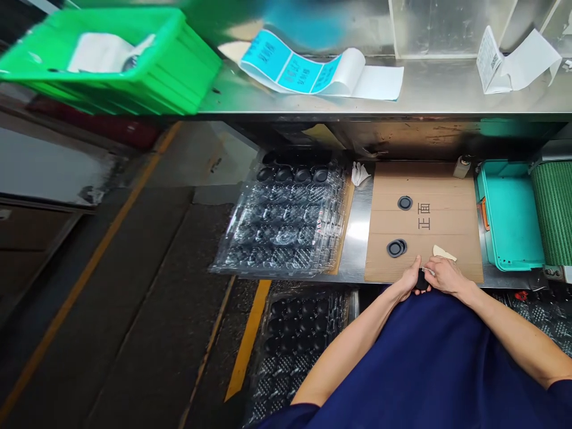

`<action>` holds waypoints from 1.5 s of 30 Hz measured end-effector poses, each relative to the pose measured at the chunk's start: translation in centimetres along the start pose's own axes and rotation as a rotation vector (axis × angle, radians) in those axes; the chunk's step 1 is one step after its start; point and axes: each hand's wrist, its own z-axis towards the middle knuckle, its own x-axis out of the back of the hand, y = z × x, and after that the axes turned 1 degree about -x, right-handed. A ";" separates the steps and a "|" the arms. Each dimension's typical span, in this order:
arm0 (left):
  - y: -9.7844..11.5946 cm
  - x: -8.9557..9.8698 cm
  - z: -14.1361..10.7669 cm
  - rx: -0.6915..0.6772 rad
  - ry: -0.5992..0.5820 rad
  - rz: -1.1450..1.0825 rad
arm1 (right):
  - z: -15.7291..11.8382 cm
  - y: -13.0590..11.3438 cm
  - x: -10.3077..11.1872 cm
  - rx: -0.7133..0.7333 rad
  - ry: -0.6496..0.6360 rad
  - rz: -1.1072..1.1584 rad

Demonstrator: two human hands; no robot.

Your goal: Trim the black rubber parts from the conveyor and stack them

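My left hand [410,277] holds a small black round part [421,280] near the front edge of the cardboard sheet [451,196]. Close against it, my right hand [443,275] pinches something small and pale at the part's upper side; its shape is too small to make out. Just beyond my right hand lies a cream-coloured wedge-shaped piece [444,254]. To the left on the cardboard are overlapping dark round parts [396,248], with another dark round part [404,203] farther back.
Clear plastic trays [281,220] of black parts are stacked left of the cardboard. A teal bin [513,214] and green ribbed belt [554,208] stand right. A small bottle [462,166] is behind. The shelf above holds a green crate [179,65] and blue labels [290,67].
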 end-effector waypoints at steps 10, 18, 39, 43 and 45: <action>-0.7 0.1 0.7 -0.031 0.033 0.002 | 0.4 1.2 -1.4 -0.015 0.022 0.084; -0.1 -0.2 -0.1 -0.086 0.072 0.243 | -0.4 2.2 -1.6 -0.028 0.019 0.113; 5.5 3.8 -2.1 -0.187 -0.250 -1.254 | 1.9 7.8 -4.5 -0.217 0.279 -0.104; 4.9 4.2 -1.3 -0.302 -0.148 -1.060 | 2.8 6.9 -4.4 -0.279 0.329 0.110; 4.3 4.1 -0.5 -0.358 -0.081 -0.974 | 3.0 5.6 -3.5 -0.245 0.461 0.205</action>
